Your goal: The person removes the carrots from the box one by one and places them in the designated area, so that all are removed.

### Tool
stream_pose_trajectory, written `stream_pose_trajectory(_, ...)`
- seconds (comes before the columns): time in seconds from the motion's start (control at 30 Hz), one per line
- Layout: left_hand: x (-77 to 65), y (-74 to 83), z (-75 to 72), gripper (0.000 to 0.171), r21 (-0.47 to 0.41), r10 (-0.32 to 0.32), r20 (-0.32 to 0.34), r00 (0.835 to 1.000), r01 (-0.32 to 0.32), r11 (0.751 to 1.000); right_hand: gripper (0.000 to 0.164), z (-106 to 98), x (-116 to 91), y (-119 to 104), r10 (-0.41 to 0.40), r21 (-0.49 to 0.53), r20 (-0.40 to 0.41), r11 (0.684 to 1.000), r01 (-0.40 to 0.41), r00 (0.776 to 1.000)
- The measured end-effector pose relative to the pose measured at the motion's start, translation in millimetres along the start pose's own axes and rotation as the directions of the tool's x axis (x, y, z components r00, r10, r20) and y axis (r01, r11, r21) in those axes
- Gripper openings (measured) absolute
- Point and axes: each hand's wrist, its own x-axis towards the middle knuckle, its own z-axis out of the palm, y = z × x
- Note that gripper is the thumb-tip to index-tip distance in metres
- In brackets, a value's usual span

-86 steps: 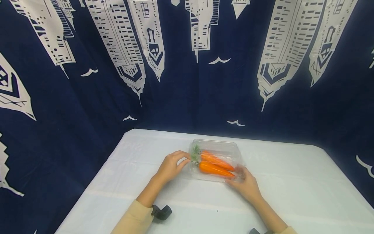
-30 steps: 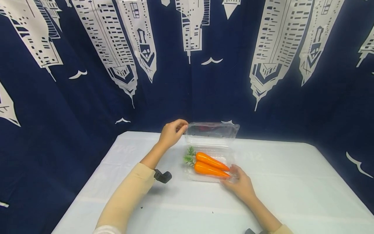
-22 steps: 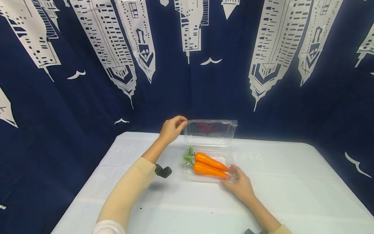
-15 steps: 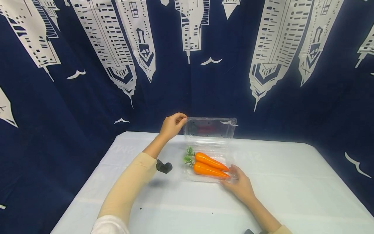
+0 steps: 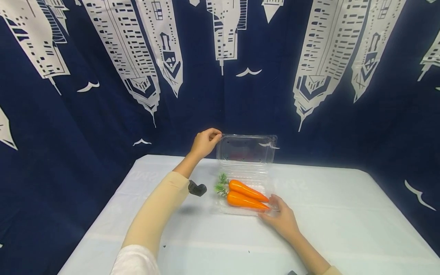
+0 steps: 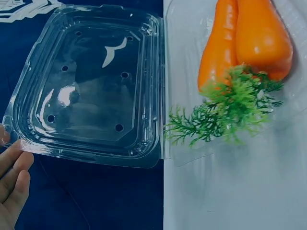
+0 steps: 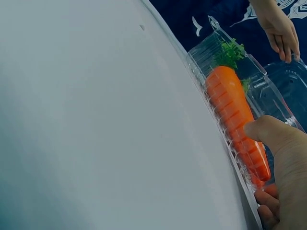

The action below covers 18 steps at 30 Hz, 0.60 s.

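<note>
A clear plastic clamshell container (image 5: 233,211) lies on the table with its lid (image 6: 91,96) swung up at the back. Two orange carrots (image 5: 245,200) with green leafy tops (image 6: 230,108) lie side by side in its base, their tips toward the right. My left hand (image 5: 205,142) pinches the lid's upper left corner between thumb and fingers. At the base's front right corner, my right hand (image 5: 282,219) grips the wall, thumb at the front and fingers round the side, as the right wrist view (image 7: 288,163) also shows.
A white-covered table (image 5: 343,214) stands before a dark blue curtain (image 5: 261,110) printed with white buildings and birds. The raised lid is near the table's back edge. A black wrist device (image 5: 197,188) sits on the left forearm, and small dark specks dot the table front.
The container's lid has gone from closed over the carrots to raised and tilted back. My left hand has moved up and away with its corner. The right hand has kept its grip on the base.
</note>
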Motion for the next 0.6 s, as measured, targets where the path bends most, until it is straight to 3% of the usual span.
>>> stream_pose_trajectory(0.13,7.6,0.4,4.0,0.027,0.001,-0.027,0.018,0.999,0.027,1.000,0.082,-1.3,-0.6,2.6,0.007,-0.007,-0.002,1.000,-0.007,1.000)
stream_pose_trajectory(0.4,12.7,-5.4,7.9,0.032,-0.161,-0.143,0.054,0.988,0.150,0.976,0.080,0.6,-1.1,3.8,-0.014,0.009,-0.019,1.000,0.014,1.000)
stream_pose_trajectory(0.6,16.7,-12.3,11.7,0.037,-0.180,-0.186,0.076,0.980,0.197,0.964,0.081,1.7,0.5,5.2,-0.016,-0.003,-0.018,1.000,0.016,1.000)
